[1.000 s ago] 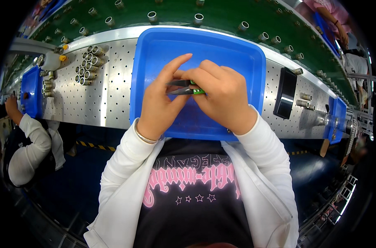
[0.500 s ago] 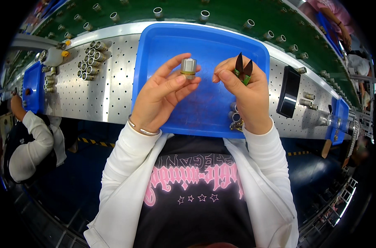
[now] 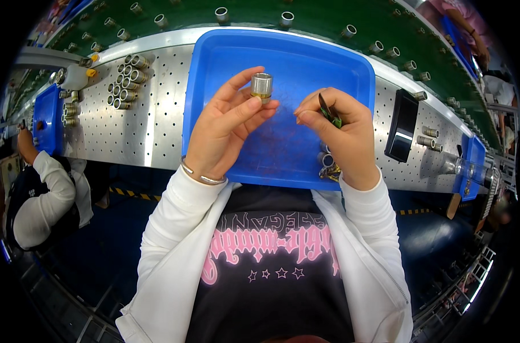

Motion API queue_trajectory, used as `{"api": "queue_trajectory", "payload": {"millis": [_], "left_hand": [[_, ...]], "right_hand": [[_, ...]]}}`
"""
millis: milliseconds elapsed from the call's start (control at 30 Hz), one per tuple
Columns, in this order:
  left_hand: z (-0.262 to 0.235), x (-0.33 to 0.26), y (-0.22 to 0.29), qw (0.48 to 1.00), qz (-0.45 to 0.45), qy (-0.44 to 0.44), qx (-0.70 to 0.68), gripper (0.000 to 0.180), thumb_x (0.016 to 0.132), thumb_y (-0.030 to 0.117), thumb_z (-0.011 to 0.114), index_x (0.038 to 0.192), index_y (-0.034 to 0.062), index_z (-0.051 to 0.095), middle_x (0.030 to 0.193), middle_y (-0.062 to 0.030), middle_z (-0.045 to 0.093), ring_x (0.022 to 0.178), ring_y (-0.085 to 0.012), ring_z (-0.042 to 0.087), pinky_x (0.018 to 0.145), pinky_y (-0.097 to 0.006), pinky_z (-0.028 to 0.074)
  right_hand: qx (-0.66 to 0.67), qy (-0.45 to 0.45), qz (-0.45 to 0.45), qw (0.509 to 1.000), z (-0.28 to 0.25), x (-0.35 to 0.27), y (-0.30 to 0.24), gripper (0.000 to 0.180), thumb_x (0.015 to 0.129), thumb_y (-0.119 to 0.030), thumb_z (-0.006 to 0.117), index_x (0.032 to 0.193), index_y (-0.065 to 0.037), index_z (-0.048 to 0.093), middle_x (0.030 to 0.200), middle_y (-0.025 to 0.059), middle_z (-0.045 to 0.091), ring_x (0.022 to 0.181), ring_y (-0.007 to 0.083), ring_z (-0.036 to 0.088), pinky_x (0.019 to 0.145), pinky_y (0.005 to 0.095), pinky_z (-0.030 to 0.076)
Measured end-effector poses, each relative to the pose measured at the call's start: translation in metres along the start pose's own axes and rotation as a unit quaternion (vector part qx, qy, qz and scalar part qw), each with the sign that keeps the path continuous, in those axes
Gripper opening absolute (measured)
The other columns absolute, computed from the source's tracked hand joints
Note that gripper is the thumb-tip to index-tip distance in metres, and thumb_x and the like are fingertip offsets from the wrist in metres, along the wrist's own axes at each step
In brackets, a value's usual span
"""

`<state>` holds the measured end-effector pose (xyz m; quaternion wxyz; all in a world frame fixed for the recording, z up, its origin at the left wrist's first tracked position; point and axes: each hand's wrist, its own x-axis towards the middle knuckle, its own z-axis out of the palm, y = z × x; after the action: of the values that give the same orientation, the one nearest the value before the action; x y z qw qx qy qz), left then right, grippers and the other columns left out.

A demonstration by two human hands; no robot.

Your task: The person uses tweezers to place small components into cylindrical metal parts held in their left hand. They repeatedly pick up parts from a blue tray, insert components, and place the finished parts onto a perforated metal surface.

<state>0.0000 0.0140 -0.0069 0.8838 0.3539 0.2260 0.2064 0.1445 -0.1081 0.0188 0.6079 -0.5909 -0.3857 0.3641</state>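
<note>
Above the blue tray [image 3: 283, 41], my left hand [image 3: 223, 117] is closed around a short silver metal sleeve [image 3: 262, 84] with a yellowish band near its lower end. The sleeve stands about upright between thumb and fingers. To its right, my right hand [image 3: 351, 128] holds small snips with dark blades and green parts [image 3: 330, 114] tucked in the palm. Thumb and forefinger of that hand pinch together; whether something tiny sits between them I cannot tell. Near the tray's right front edge, partly behind my right hand, lie metal sleeves [image 3: 326, 160] and small brass-coloured pieces [image 3: 330, 172].
A cluster of metal sleeves [image 3: 125, 86] stands on the perforated metal table [image 3: 168, 103] at left. A black phone-like device [image 3: 402, 126] lies right of the tray. Beyond runs a green belt [image 3: 248, 14] carrying more sleeves. Another person's arm [image 3: 54, 177] is at far left.
My left hand has tipped the sleeve slightly, so its open top shows. My right hand has turned and lowered a little, and the snips' blades now show less. Sleeves on the belt have shifted slightly right.
</note>
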Motion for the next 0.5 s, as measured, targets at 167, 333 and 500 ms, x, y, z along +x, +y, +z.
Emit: {"api": "queue_trajectory", "payload": {"millis": [167, 333, 500], "left_hand": [[0.005, -0.001, 0.004, 0.998, -0.003, -0.008, 0.067, 0.052, 0.088, 0.008, 0.056, 0.136, 0.0038, 0.034, 0.112, -0.0135, 0.058, 0.1, -0.0193, 0.059, 0.09, -0.028, 0.047], [0.011, -0.002, -0.004, 0.969, 0.083, -0.067, 0.223, 0.052, 0.086, -0.003, 0.053, 0.135, 0.0051, 0.037, 0.11, -0.0125, 0.058, 0.101, -0.0175, 0.058, 0.09, -0.027, 0.045], [0.018, -0.005, -0.01, 0.953, 0.082, -0.1, 0.273, 0.054, 0.085, -0.005, 0.052, 0.136, 0.005, 0.036, 0.109, -0.0123, 0.058, 0.1, -0.0165, 0.058, 0.089, -0.026, 0.046]], "right_hand": [[-0.065, -0.025, 0.03, 0.997, -0.01, -0.003, -0.008, 0.009, 0.078, -0.001, 0.067, 0.086, 0.002, 0.064, 0.08, 0.0056, 0.064, 0.072, 0.0082, 0.057, 0.064, 0.0208, 0.045], [-0.247, 0.002, -0.085, 0.965, -0.017, 0.011, -0.014, 0.022, 0.073, -0.001, 0.068, 0.094, -0.002, 0.065, 0.082, 0.009, 0.064, 0.07, 0.0188, 0.061, 0.066, 0.0262, 0.048], [-0.273, -0.059, -0.1, 0.955, -0.022, 0.018, -0.011, 0.018, 0.071, -0.003, 0.068, 0.089, -0.001, 0.066, 0.078, 0.0094, 0.062, 0.069, 0.0222, 0.06, 0.063, 0.0283, 0.047]]}}
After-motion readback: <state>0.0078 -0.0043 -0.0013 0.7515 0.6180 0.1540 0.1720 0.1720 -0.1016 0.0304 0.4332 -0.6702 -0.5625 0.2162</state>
